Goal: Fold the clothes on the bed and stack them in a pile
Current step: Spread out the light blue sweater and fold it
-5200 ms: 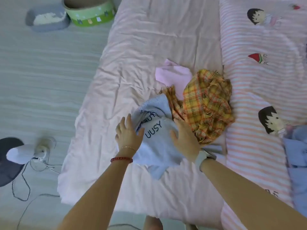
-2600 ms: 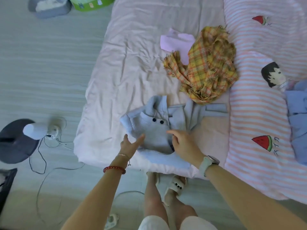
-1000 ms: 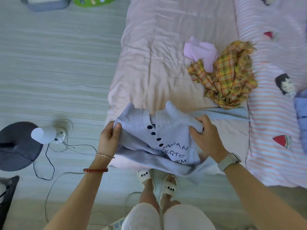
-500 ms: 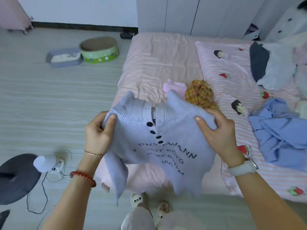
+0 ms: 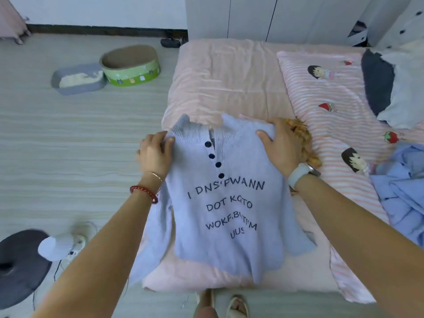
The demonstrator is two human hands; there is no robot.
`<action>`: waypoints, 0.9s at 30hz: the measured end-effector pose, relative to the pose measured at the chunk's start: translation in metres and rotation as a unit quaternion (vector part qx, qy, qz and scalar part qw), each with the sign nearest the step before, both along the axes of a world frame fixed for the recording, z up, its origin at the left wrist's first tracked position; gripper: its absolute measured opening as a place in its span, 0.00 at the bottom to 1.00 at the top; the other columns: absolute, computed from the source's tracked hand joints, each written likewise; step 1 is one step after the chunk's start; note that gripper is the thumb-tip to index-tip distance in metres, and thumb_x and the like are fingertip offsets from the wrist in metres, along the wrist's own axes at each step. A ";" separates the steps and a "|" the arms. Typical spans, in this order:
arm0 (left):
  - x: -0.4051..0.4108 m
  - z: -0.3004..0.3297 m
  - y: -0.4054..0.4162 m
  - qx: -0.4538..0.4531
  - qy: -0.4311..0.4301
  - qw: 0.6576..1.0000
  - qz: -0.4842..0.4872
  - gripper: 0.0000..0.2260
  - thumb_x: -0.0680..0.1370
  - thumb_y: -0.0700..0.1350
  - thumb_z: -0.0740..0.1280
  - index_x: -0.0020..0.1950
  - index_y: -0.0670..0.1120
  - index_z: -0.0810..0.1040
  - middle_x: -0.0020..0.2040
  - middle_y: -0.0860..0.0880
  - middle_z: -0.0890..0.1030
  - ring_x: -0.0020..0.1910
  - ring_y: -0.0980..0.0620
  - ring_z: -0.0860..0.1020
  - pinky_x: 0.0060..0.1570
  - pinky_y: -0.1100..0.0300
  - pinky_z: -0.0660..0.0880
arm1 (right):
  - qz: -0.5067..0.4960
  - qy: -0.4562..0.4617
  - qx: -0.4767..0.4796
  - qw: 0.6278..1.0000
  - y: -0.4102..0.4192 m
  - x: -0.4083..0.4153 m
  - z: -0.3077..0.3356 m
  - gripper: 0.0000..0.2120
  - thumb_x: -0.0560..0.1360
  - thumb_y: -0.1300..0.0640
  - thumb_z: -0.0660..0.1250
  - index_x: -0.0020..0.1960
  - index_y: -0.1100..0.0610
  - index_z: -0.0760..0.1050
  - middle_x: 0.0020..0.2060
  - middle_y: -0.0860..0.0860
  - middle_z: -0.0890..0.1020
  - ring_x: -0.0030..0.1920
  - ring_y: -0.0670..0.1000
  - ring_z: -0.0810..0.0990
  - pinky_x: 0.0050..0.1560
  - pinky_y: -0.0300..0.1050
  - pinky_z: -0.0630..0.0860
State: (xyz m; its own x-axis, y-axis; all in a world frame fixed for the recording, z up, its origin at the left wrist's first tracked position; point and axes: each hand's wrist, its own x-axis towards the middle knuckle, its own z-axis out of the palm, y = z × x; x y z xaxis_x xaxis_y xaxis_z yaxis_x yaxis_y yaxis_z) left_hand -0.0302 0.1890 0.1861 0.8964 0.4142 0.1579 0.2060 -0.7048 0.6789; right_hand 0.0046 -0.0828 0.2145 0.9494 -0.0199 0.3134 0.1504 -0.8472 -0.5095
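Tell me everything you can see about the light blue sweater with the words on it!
The light blue knitted sweater lies front-up on the near end of the pink bed, spread fairly flat. It has a ribbed collar, four dark buttons down a short placket and dark printed letters across the chest. One sleeve hangs over the bed's edge. The left hand grips one shoulder and the right hand the other.

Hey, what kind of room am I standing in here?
Most likely a bedroom at home: a bed with a striped cartoon quilt, loose clothes such as the lilac sweater, and white wardrobe doors behind.
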 end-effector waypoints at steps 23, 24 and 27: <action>-0.164 -0.266 -0.052 -0.223 0.289 0.923 0.123 0.12 0.73 0.48 0.65 0.38 0.44 0.65 0.35 0.43 0.72 0.36 0.49 0.72 0.35 0.53 0.67 | -0.249 0.451 0.138 0.846 -0.065 -0.180 -0.295 0.21 0.77 0.57 0.62 0.68 0.63 0.65 0.64 0.59 0.71 0.64 0.61 0.69 0.61 0.55 0.68; -0.167 -0.262 -0.055 -0.231 0.255 0.932 0.110 0.12 0.75 0.47 0.64 0.38 0.46 0.63 0.31 0.48 0.69 0.31 0.57 0.71 0.32 0.56 0.66 | -0.244 0.445 0.156 0.847 -0.065 -0.181 -0.295 0.17 0.77 0.59 0.61 0.64 0.64 0.69 0.59 0.59 0.74 0.60 0.60 0.72 0.56 0.51 0.70; -0.171 -0.249 -0.059 -0.221 0.199 0.952 0.066 0.07 0.79 0.42 0.61 0.45 0.43 0.64 0.31 0.54 0.70 0.30 0.64 0.73 0.30 0.69 0.68 | -0.230 0.403 0.206 0.862 -0.062 -0.187 -0.287 0.05 0.77 0.59 0.60 0.43 0.53 0.69 0.37 0.50 0.73 0.38 0.54 0.73 0.34 0.42 0.67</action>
